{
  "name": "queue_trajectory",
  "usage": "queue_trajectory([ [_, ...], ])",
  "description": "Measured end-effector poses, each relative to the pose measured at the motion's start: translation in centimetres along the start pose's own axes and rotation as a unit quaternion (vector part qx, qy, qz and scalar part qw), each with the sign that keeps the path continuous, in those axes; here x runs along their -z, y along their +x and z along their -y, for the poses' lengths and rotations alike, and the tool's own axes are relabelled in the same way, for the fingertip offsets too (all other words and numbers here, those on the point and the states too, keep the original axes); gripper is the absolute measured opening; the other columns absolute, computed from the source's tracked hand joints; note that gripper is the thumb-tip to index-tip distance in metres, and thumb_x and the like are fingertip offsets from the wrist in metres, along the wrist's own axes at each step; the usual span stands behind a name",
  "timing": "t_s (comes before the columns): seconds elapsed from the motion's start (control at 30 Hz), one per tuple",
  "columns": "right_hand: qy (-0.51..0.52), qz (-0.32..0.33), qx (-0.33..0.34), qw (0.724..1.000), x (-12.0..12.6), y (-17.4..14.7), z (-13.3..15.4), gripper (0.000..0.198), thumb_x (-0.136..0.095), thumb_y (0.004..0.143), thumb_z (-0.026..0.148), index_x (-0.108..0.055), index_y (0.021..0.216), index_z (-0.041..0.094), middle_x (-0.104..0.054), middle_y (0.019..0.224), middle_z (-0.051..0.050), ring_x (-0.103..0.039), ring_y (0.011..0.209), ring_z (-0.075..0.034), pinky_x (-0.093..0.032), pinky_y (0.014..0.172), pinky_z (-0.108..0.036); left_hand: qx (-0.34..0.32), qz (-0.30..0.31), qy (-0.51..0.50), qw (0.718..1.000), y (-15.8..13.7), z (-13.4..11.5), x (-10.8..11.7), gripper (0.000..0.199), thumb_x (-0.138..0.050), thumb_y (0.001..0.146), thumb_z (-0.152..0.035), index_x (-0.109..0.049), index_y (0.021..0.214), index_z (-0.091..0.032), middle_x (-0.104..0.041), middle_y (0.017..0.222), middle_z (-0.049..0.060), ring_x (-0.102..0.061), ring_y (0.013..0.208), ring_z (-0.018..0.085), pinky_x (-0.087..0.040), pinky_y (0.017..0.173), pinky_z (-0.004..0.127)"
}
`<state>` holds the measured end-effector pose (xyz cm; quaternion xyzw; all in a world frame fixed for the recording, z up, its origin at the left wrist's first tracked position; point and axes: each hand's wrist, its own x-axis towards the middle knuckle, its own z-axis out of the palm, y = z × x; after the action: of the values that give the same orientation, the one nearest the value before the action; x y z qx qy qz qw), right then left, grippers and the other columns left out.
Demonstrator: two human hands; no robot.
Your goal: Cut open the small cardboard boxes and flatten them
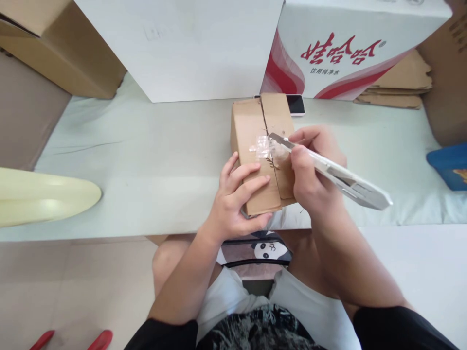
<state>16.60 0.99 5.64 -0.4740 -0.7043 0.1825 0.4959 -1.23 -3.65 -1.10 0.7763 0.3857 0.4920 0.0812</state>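
Observation:
A small brown cardboard box (pixel 251 121) stands near the front edge of the covered table, its top flaps meeting along a seam. Clear tape (pixel 263 147) crosses the middle of that seam. My left hand (pixel 237 199) grips the box's near left corner, fingers lying over the top and thumb against the front side. In my right hand (pixel 315 170) is a utility knife (pixel 350 185) with a pale handle. Its blade is extended, and the tip is at the seam beside the tape; whether it cuts in I cannot tell.
Behind the box lies a phone-like device (pixel 296 104), partly hidden. A large white box (pixel 204 53) and a white-and-red carton (pixel 339 53) stand at the back. Flattened cardboard (pixel 397 78) and a blue container (pixel 450 165) are on the right. A pale yellow rounded object (pixel 47 197) is at left.

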Motion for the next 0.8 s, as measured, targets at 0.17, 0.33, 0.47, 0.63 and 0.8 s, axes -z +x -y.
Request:
queue_trajectory([
  [0.17,-0.016,0.005,0.025,1.000,-0.14,0.27,-0.13,0.022,-0.058,0.102,0.047,-0.067,0.098,0.027,-0.065,0.076,0.002,-0.060,0.064,-0.016,-0.055,0.071,-0.036,0.001,-0.004,-0.008,1.000,0.00,0.01,-0.10,0.055,-0.062,0.094,-0.055,-0.054,0.141,-0.028,-0.060,0.140,0.010,-0.055,0.140,0.030,-0.035,0.129,0.063],
  [0.33,-0.054,0.016,0.009,0.998,-0.14,0.43,0.14,0.018,-0.057,0.101,0.040,-0.066,0.096,0.025,-0.068,0.079,0.001,-0.064,0.068,-0.016,-0.054,0.072,-0.035,0.001,-0.004,-0.010,1.000,-0.05,0.03,-0.15,0.056,-0.063,0.093,-0.055,-0.053,0.142,-0.028,-0.060,0.140,0.010,-0.054,0.141,0.032,-0.035,0.128,0.066],
  [0.47,-0.085,0.033,-0.011,0.996,-0.13,0.63,0.63,0.012,-0.058,0.096,0.032,-0.066,0.093,0.025,-0.072,0.078,0.002,-0.065,0.068,-0.015,-0.052,0.067,-0.032,-0.004,-0.011,-0.011,1.000,0.02,0.01,-0.18,0.054,-0.062,0.094,-0.054,-0.055,0.139,-0.026,-0.060,0.139,0.011,-0.055,0.140,0.031,-0.035,0.129,0.063],
  [0.63,-0.072,0.034,-0.023,0.997,-0.09,0.80,0.86,0.010,-0.059,0.092,0.030,-0.068,0.089,0.025,-0.075,0.078,0.002,-0.067,0.069,-0.016,-0.053,0.067,-0.032,-0.006,-0.015,-0.020,1.000,0.04,0.01,-0.22,0.054,-0.064,0.093,-0.051,-0.055,0.139,-0.026,-0.060,0.139,0.011,-0.055,0.140,0.031,-0.035,0.129,0.063],
  [0.8,-0.056,0.036,-0.023,0.998,0.00,0.66,0.76,0.011,-0.059,0.092,0.029,-0.068,0.086,0.025,-0.073,0.075,0.002,-0.065,0.066,-0.015,-0.052,0.066,-0.032,-0.008,-0.019,-0.031,0.999,-0.03,0.07,-0.26,0.055,-0.065,0.092,-0.050,-0.056,0.141,-0.026,-0.060,0.139,0.011,-0.054,0.141,0.031,-0.034,0.129,0.063],
])
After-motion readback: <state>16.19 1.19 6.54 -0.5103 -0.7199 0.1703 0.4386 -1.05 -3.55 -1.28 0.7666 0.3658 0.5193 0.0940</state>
